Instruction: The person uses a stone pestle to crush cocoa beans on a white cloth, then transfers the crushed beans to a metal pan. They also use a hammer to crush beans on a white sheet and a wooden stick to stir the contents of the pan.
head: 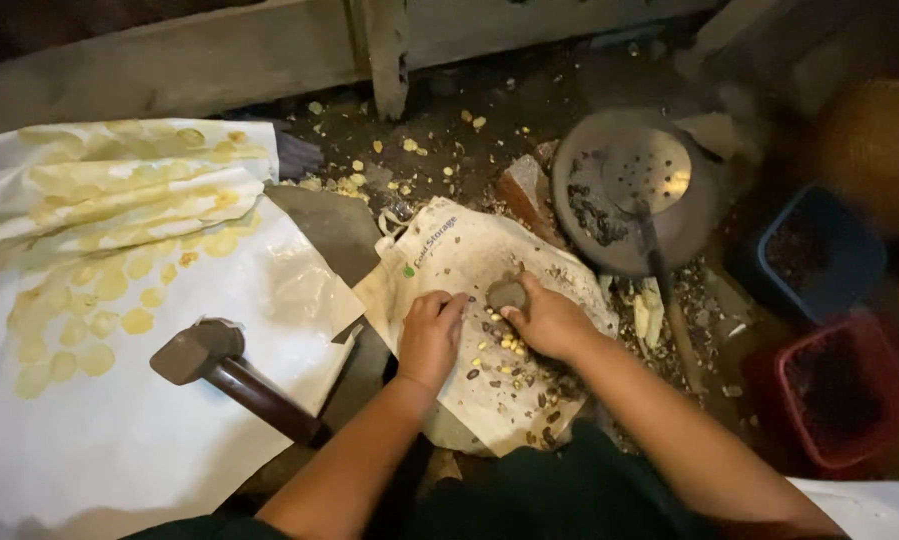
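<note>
Small grey round stone (pixel 506 293) pinched in right hand (pixel 549 322) fingertips over pale nut kernels (pixel 509 345) on crumpled white plastic bag (pixel 469 260) | left hand (pixel 429 335) curled, fingers down on bag just beside | brown-handled mallet (pixel 224 368) lies left on white sheet (pixel 119 430) | round perforated metal ladle (pixel 634 190) beyond

Dim, warm light falls from above onto the near left, where the white sheet (pixel 119 430) shines palest. The far edge and right side sink into shadow, and the red tub (pixel 844 400) and blue tub (pixel 819 250) look soft and blurred.

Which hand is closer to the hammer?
Left. The left hand rests on the cloth bag, to the right of the hammer; the right hand is farther right.
</note>
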